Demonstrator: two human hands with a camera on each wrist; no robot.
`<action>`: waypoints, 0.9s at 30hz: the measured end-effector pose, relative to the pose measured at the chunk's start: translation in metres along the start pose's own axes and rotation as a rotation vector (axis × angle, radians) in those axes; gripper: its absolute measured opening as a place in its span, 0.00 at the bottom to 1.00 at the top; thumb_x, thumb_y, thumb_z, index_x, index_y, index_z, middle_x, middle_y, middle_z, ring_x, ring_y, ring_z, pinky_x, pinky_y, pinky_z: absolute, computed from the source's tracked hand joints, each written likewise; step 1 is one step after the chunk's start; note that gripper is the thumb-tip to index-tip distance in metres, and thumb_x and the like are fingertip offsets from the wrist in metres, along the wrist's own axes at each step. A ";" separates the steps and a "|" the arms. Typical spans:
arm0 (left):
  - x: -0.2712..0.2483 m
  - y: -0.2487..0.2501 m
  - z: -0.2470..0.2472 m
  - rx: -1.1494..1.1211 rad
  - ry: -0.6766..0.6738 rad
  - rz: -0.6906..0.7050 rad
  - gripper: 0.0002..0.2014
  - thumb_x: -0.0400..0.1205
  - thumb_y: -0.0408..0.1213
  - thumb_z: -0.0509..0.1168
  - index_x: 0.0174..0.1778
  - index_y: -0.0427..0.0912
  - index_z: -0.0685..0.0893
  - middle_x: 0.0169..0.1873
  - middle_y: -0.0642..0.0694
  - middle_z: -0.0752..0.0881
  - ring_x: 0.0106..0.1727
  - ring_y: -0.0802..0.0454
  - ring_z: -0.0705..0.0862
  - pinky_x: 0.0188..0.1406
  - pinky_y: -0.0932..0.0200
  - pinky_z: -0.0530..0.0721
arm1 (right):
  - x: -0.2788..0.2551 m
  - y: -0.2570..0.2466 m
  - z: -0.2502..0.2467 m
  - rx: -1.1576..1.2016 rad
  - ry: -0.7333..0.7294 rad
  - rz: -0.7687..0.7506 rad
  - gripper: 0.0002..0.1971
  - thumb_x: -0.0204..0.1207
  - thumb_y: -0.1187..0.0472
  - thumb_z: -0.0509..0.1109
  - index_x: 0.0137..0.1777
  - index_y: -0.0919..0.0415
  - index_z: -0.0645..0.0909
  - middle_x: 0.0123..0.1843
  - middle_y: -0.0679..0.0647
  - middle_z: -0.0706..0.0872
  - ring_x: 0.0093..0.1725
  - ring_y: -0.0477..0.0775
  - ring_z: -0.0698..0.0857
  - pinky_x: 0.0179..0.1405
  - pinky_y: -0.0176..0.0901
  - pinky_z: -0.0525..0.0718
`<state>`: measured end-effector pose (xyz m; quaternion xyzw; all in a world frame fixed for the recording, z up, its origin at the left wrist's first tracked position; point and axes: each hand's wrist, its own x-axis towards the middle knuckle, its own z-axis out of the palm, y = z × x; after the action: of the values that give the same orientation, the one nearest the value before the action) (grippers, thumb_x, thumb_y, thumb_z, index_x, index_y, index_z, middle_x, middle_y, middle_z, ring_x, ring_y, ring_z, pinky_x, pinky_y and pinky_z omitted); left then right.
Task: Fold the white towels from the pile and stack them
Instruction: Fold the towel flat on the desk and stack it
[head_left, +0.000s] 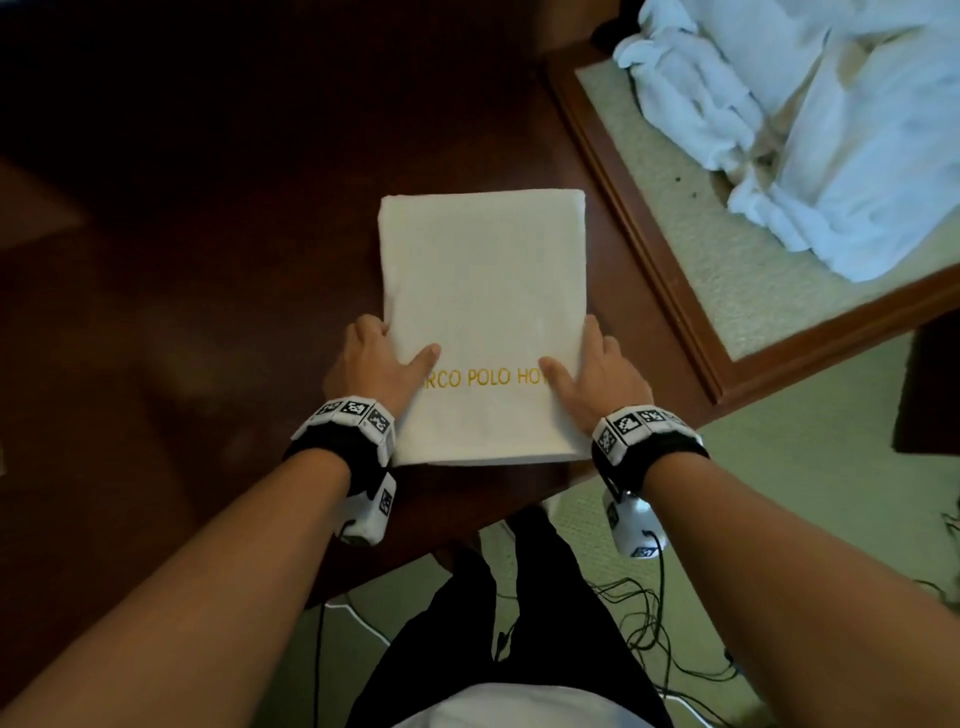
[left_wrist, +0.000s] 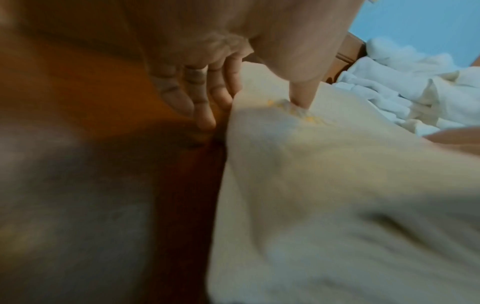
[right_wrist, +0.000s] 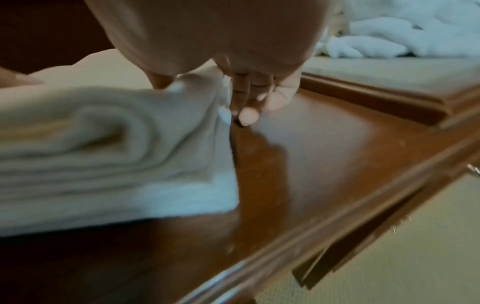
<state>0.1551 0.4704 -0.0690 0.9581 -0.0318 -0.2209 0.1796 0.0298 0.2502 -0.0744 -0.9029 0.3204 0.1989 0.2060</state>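
Observation:
A folded white towel (head_left: 483, 291) with gold lettering lies flat on the dark wooden table (head_left: 208, 234). My left hand (head_left: 387, 348) stands at its left edge, thumb pressing on top and straight fingers (left_wrist: 202, 102) down the side onto the wood. My right hand (head_left: 587, 358) mirrors it at the right edge, thumb on top, fingertips (right_wrist: 246, 113) touching the table (right_wrist: 311, 164) beside the stacked layers of the towel (right_wrist: 103, 144). The pile of unfolded white towels (head_left: 805, 119) is heaped at the back right, also seen in both wrist views as the pile (left_wrist: 389, 86) (right_wrist: 389, 39).
The pile rests on a woven mat in a wooden frame (head_left: 649, 234) butting against the table's right side. The table's near corner ends just behind the towel. Below it are green floor matting, loose black cables (head_left: 649, 623) and my dark trousers.

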 end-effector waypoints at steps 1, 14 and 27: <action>-0.006 0.000 0.002 -0.060 -0.045 -0.053 0.35 0.74 0.64 0.72 0.65 0.42 0.72 0.66 0.42 0.78 0.65 0.37 0.81 0.60 0.43 0.81 | -0.006 0.000 0.005 0.080 -0.011 0.049 0.41 0.79 0.33 0.61 0.83 0.57 0.56 0.70 0.62 0.74 0.65 0.69 0.81 0.59 0.59 0.78; -0.043 0.048 -0.046 -0.387 -0.204 0.028 0.39 0.59 0.62 0.75 0.63 0.42 0.86 0.59 0.45 0.89 0.60 0.42 0.87 0.60 0.47 0.86 | -0.050 -0.025 -0.065 0.338 0.027 0.276 0.25 0.82 0.49 0.67 0.71 0.66 0.71 0.71 0.64 0.79 0.69 0.68 0.80 0.64 0.54 0.77; -0.118 0.286 -0.092 -0.568 -0.016 0.515 0.22 0.73 0.51 0.78 0.57 0.43 0.84 0.45 0.51 0.86 0.49 0.48 0.85 0.49 0.58 0.80 | -0.089 0.116 -0.264 0.449 0.421 0.133 0.24 0.81 0.42 0.66 0.66 0.60 0.71 0.65 0.62 0.82 0.63 0.66 0.81 0.55 0.51 0.77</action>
<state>0.0945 0.2501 0.1591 0.8289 -0.2105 -0.1760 0.4875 -0.0503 0.0802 0.1619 -0.8334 0.4501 -0.0549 0.3160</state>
